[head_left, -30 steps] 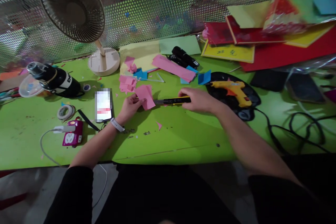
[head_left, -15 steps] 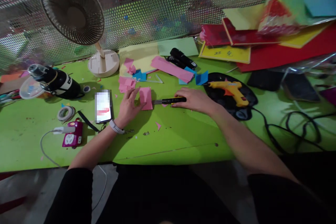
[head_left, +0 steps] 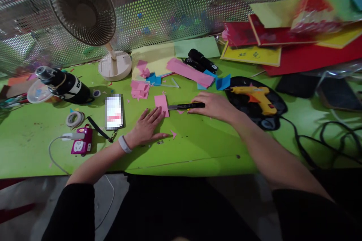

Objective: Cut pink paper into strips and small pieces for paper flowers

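Observation:
My left hand (head_left: 147, 127) lies flat on the green table with its fingers spread. Its fingertips press on the lower left part of a small pink paper rectangle (head_left: 161, 101). From the right, my right hand (head_left: 212, 106) grips a black and yellow utility knife (head_left: 188, 106), its blade extended to the left. The blade's tip is at the paper's right edge; whether it goes under the paper I cannot tell. Behind my left hand lies a little stack of pink paper pieces (head_left: 140, 89). A pink scrap (head_left: 173, 134) sits near my left thumb.
A yellow glue gun (head_left: 258, 98) rests on a black tray at right, its cable trailing. At left are a phone (head_left: 114, 112), a tape roll (head_left: 75, 119), a purple power adapter (head_left: 82, 141) and a black bottle (head_left: 66, 86). A fan (head_left: 114, 66) and a stapler (head_left: 200, 60) stand behind.
My left hand has turned and come nearer to me, from pinching the paper's left edge to pressing flat on it. The knife stays in my right hand. The view has shifted slightly.

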Demonstrator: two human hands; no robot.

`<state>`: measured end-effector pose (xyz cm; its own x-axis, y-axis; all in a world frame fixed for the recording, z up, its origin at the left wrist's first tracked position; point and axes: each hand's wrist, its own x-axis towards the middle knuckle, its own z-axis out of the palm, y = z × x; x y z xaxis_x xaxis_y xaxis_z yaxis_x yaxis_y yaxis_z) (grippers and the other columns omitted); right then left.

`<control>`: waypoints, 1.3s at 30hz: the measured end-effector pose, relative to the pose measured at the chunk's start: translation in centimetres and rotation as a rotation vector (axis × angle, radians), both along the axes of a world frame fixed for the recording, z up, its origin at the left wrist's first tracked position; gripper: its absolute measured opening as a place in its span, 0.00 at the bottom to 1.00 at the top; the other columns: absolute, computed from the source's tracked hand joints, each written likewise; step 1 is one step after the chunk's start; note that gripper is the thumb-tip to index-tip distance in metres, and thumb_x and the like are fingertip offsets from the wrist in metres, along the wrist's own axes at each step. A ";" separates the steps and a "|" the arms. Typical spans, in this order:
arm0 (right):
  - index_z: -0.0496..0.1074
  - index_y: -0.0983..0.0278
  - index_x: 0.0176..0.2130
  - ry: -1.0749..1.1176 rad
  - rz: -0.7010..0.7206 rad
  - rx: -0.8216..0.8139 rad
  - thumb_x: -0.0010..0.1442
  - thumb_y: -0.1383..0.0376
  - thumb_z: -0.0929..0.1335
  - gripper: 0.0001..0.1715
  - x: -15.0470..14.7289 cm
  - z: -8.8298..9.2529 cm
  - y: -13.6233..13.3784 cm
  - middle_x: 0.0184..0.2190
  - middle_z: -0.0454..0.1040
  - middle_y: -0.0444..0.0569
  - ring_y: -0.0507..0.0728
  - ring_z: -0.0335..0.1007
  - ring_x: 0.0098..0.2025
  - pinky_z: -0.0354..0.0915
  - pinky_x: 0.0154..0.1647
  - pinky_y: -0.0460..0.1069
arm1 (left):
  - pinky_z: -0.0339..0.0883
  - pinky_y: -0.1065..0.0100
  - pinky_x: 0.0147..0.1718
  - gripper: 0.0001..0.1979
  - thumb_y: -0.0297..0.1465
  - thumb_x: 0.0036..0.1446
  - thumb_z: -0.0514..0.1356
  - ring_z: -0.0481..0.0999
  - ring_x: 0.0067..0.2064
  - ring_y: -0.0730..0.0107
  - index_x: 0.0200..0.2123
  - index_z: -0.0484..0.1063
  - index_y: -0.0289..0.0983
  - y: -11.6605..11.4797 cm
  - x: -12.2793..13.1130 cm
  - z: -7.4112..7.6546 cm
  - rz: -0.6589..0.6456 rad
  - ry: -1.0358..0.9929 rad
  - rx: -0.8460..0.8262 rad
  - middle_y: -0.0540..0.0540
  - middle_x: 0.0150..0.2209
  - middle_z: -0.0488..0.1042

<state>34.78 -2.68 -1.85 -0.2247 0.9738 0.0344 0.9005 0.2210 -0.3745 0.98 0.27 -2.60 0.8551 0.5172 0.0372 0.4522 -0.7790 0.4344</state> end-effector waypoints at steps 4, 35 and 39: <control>0.80 0.57 0.44 0.027 -0.004 0.033 0.65 0.44 0.67 0.24 0.4 -0.4 0.1 0.43 0.76 0.53 0.62 0.73 0.41 0.64 0.35 0.53 | 0.32 0.46 0.74 0.49 0.64 0.59 0.55 0.48 0.76 0.46 0.73 0.56 0.40 -0.8 1.7 -0.7 0.106 -0.065 -0.026 0.36 0.75 0.52; 0.81 0.56 0.51 0.055 0.027 0.096 0.68 0.51 0.67 0.20 0.3 -1.7 -1.8 0.46 0.77 0.57 0.68 0.72 0.48 0.69 0.48 0.62 | 0.50 0.42 0.72 0.18 0.36 0.66 0.61 0.65 0.70 0.52 0.58 0.77 0.41 4.6 2.4 0.6 0.107 -0.245 -0.270 0.42 0.65 0.71; 0.81 0.56 0.51 0.057 0.049 0.105 0.69 0.52 0.66 0.20 0.4 -1.9 -1.9 0.45 0.77 0.56 0.66 0.72 0.47 0.69 0.48 0.61 | 0.52 0.42 0.72 0.20 0.38 0.69 0.58 0.65 0.70 0.51 0.61 0.75 0.40 4.7 2.3 0.4 0.087 -0.198 -0.202 0.41 0.67 0.69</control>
